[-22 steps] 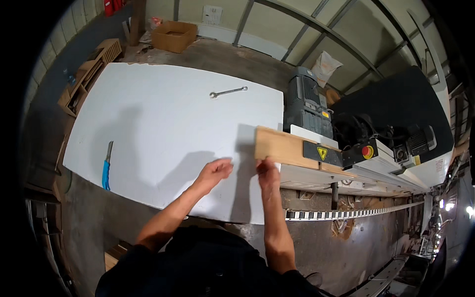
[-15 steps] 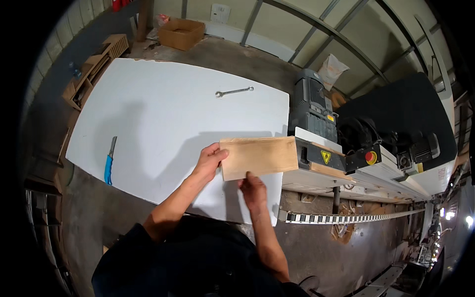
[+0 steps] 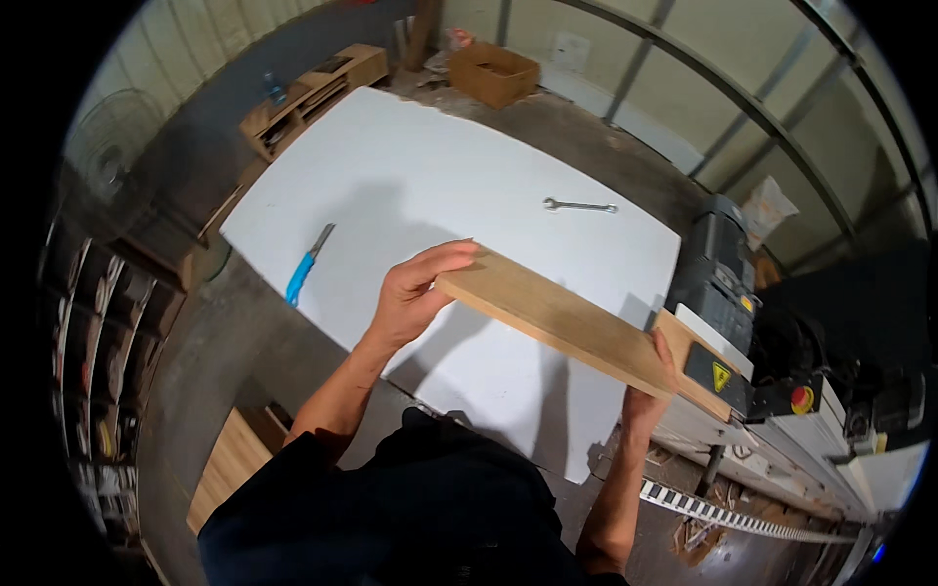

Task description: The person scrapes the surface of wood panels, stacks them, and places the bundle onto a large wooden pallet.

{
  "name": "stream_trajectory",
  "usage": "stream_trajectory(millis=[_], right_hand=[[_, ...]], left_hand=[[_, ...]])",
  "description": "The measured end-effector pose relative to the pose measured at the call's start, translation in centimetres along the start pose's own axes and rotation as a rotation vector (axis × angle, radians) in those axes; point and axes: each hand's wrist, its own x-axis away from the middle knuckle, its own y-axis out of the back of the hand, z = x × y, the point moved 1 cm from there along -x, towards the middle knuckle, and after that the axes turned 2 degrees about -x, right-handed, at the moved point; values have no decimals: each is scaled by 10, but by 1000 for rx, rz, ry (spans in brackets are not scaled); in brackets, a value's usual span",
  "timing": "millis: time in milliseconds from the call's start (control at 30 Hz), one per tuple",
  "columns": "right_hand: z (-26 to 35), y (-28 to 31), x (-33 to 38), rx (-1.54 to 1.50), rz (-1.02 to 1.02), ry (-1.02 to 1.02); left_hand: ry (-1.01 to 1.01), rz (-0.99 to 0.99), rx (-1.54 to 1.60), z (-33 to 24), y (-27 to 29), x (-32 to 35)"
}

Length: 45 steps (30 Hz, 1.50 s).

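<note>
Here a wooden board [image 3: 562,327] is held up in the air above the white table [image 3: 391,195], clear of its surface, with its long axis running from the upper left down toward the lower right. The left hand [image 3: 410,298] grips the board's upper-left end, its fingers [image 3: 445,256] curled over the top edge and the thumb beneath. The right hand [image 3: 650,391] holds the lower-right end, fingers wrapped up around the end so that only their tips show over the face. Both hands are closed on the board, one at each end, so neither is the nearer; the board spans the gap between them. Its right end lies just beside the machine [image 3: 728,293] that stands at the table's right edge. Well apart on the table lie a blue-handled tool [image 3: 305,269] to the left and a wrench [image 3: 579,205] farther back.
</note>
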Motion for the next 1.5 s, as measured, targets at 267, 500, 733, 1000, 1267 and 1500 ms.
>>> stream_trajectory(millis=[267,500,733,1000,1267,1500], right_hand=[[20,-14,-20,67,-57,188],[32,-21,-31,-58,-62,255],[53,-30,-42,-121,-94,263],[45,-34,-50,-251,-192,358],[42,-21,-49,-46,-210,509],[29,-15,-34,-218,-242,422]], left_hand=[[-128,-67,-10,-22,0,12],[-103,-168,9,-33,-1,22],[-180,-288,-115,-32,12,27],[-188,-335,-60,-19,12,25],[-103,-420,-120,-12,5,25],[-172,-336,-65,0,-1,27]])
